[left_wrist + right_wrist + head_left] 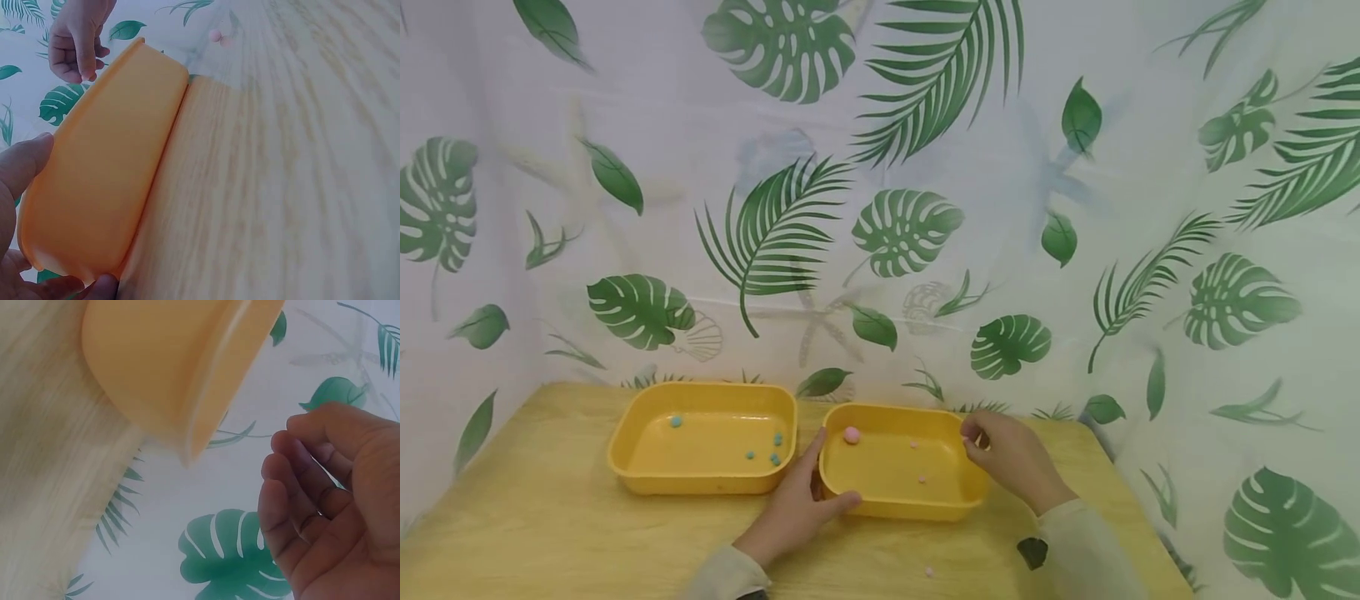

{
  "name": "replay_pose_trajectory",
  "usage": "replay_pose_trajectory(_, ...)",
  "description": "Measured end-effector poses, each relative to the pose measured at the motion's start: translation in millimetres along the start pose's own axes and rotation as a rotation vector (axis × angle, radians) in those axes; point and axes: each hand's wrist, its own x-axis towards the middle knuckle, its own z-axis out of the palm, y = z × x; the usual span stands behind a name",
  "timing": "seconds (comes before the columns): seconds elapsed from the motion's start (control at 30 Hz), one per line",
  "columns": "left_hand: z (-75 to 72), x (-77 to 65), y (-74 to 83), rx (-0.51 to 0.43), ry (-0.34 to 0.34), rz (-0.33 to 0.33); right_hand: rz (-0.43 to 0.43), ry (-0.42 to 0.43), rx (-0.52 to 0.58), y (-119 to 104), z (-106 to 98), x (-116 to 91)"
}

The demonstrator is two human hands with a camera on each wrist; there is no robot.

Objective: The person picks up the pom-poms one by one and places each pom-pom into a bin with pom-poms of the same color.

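My left hand (793, 504) grips the left end of the right-hand yellow tray (917, 507), its thumb at the near rim and its fingers round the end wall. Inside that tray are a larger pink ball (852, 435) and two tiny pink balls (913, 444). Over the tray's right end, my right hand (1011, 454) has its thumb and forefinger together. A speck of pink shows at those fingertips, apparently a tiny pink ball; in the right wrist view the fingers (294, 481) hide it.
Left of my left hand stands a second yellow tray (700, 483) with several small blue balls (677, 422). Another tiny pink ball (928, 572) lies on the wooden table (550, 517) near its front. A leaf-patterned cloth (820, 208) hangs behind the table.
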Motion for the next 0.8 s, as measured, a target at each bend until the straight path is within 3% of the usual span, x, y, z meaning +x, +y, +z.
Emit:
replay_pose_trajectory(0.2,-2.7,0.1,-2.3,-0.014,-0.001,0.008,-0.06,-0.065,-0.035,-1.0,5.9,19.7)
replay_pose_trajectory(0.8,0.1,0.2,-2.3,-0.042,-0.022,0.003,-0.031,-0.303,-0.056,7.1,19.5,69.5)
